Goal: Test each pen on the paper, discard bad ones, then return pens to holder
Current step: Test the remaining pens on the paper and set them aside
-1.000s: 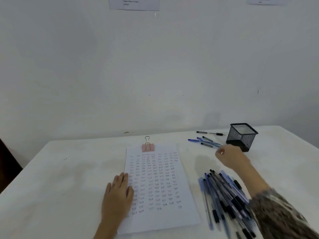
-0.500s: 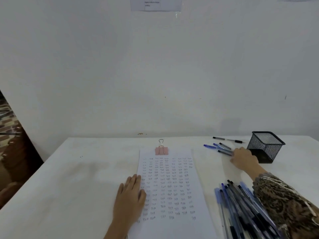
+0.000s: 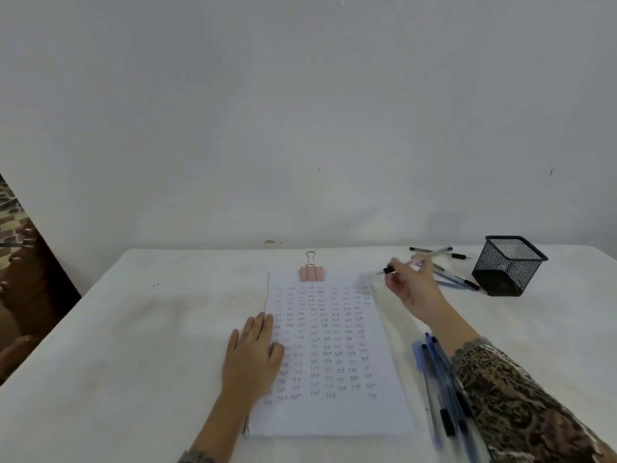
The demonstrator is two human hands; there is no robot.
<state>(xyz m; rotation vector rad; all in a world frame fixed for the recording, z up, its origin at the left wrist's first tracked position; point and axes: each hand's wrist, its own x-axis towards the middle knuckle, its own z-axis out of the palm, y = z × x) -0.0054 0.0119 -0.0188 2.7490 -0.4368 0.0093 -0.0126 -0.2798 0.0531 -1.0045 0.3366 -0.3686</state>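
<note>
Your left hand (image 3: pixel 253 359) lies flat on the bench (image 3: pixel 133 329), fingers straight and together, palm down. Its fingertips and thumb side press the left edge of the paper (image 3: pixel 334 416), gripping nothing. The sheet is covered in rows of small written words, and a pink binder clip (image 3: pixel 311 272) clamps its far edge.

Your right hand (image 3: pixel 414 289) is raised above the bench just past the paper's far right corner, wrist bent and fingers curled round a pen (image 3: pixel 438 252). The pen slants up to the right, its dark end towards the paper and its pale barrel over the hand; it is blurred, so you cannot tell whether it is capped.

Under your patterned sleeve (image 3: pixel 521 406) a pile of blue and black pens (image 3: pixel 434 372) lies beside the paper's right edge. A few loose pens (image 3: pixel 459 282) lie behind your right hand, reaching to the foot of the black mesh holder (image 3: pixel 507 265), which stands tilted near the wall.
</note>
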